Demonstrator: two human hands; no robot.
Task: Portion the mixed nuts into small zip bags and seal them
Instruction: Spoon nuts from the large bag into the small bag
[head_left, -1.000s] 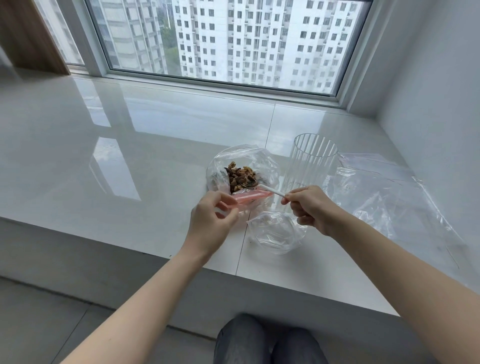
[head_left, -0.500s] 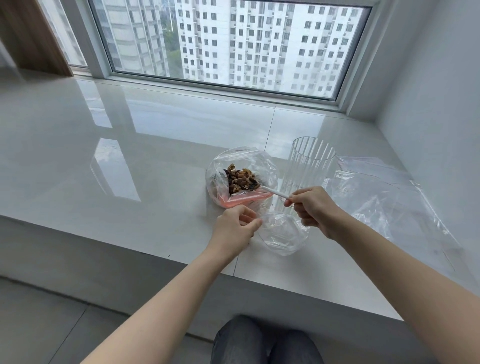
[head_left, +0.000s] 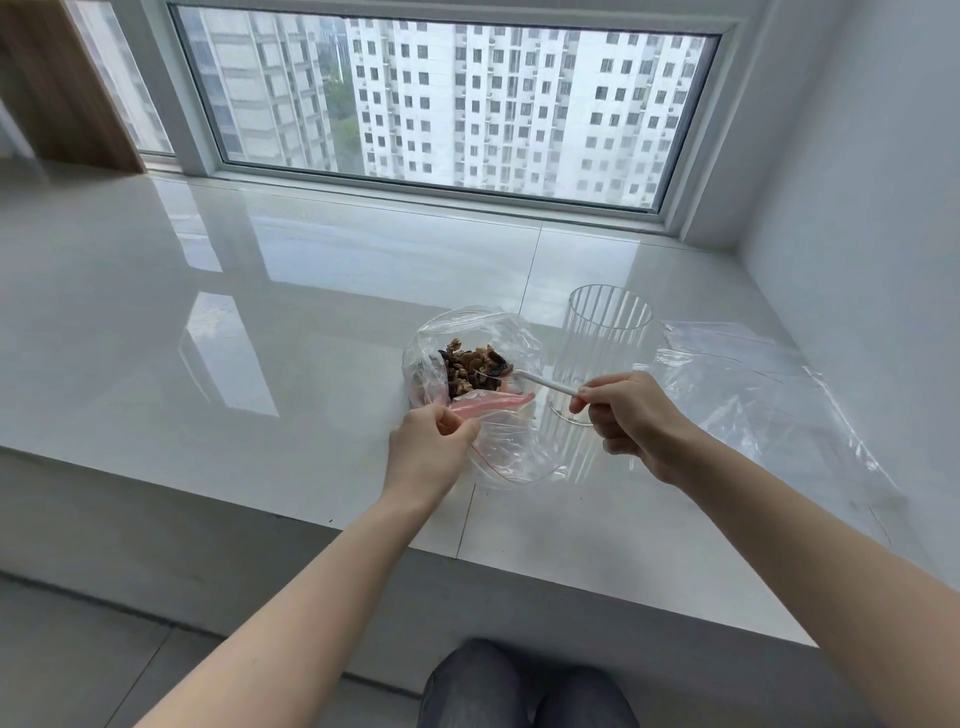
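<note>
Left hand (head_left: 427, 451) covers near edge of small zip bag (head_left: 511, 457); fingertips curl out of sight under palm. Spoon (head_left: 545, 383) bowl buried among mixed nuts (head_left: 471, 368); handle end lost inside right hand (head_left: 631, 418). Clear plastic sheets (head_left: 769, 400) run off right edge. Both forearms and knees cut by bottom edge. Nut kinds too small to tell.

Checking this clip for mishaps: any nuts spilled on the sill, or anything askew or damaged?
Nothing stands out. The nuts all sit inside the open bag; none show on the sill. The ribbed glass stands upright. The right hand holds the white spoon; the left hand pinches a small bag.
</note>
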